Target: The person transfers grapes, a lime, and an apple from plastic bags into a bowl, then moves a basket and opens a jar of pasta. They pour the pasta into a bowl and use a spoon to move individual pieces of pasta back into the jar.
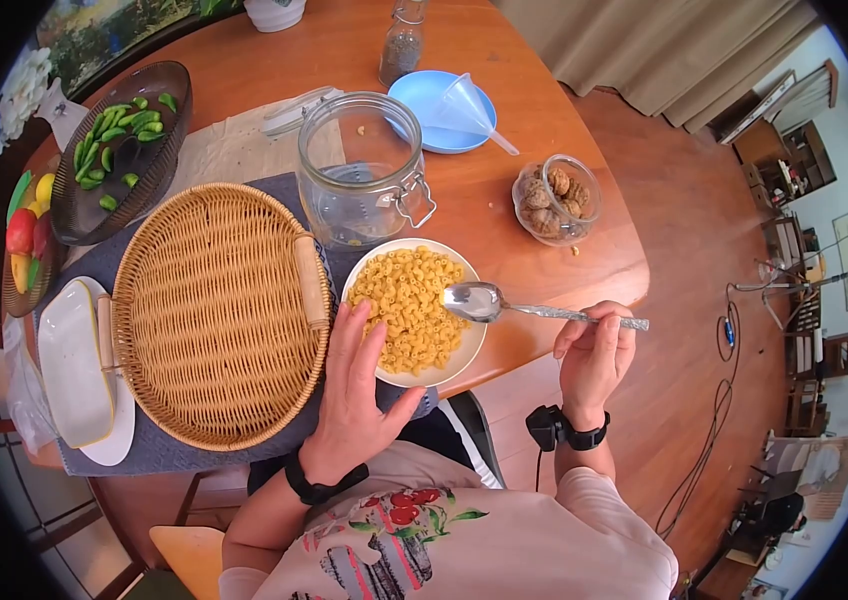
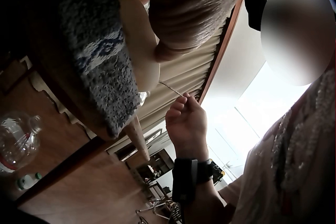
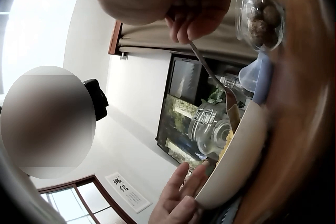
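While head shows macaroni (image 1: 412,305), left wrist shows bottles (image 2: 18,141)

From where I stand, the person's left hand (image 1: 352,400) reaches forward with its fingers extended and its thumb spread off toward the other side. The right hand (image 1: 596,358) is well apart from it, fingers curled and thumb closed in a pinching grip, the right forearm (image 1: 586,458) extending forward from the body.
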{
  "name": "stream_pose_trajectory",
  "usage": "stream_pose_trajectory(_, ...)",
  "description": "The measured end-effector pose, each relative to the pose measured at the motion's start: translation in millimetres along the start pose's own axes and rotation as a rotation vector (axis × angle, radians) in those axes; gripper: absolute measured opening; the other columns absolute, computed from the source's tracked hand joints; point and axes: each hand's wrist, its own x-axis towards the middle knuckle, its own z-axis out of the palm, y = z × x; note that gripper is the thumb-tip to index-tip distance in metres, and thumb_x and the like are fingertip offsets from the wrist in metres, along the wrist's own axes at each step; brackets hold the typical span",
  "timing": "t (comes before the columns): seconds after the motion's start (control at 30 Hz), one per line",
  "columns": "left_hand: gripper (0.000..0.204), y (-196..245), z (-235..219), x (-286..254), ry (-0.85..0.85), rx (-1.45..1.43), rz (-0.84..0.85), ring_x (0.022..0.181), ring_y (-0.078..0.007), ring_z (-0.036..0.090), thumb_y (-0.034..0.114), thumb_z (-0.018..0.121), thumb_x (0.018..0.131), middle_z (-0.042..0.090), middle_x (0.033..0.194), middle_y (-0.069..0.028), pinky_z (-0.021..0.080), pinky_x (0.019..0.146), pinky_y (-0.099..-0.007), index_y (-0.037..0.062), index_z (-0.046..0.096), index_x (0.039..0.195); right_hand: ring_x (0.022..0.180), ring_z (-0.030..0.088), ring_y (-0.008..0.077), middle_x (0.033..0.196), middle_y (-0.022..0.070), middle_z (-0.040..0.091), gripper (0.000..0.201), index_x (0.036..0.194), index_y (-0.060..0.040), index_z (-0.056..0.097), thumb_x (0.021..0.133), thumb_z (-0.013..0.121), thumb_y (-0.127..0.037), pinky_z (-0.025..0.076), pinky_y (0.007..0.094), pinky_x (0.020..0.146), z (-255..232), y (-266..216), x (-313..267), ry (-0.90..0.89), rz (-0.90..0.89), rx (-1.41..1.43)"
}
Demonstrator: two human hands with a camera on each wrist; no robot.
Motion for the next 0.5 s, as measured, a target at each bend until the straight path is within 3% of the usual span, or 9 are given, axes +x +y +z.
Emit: stream_pose_trajectory(0.5,0.074,0.8,-0.7,0.1,-0.008,0.004,-0.001,0.125,-0.0447,0.024,0.011,0.071,0.068,0.026,0.135,-0.0262,0.023,0.103,-0.0499,-0.001,0.029,0.127,0.045,0.047,0.0131,0.059,0.0073,0.052,0.023,0.091,-0.0043,0.047,0.095,0.037,-0.025,0.038,0.0232,0.039,-5.1,8.4,1.7,0.119,0.213,0.182)
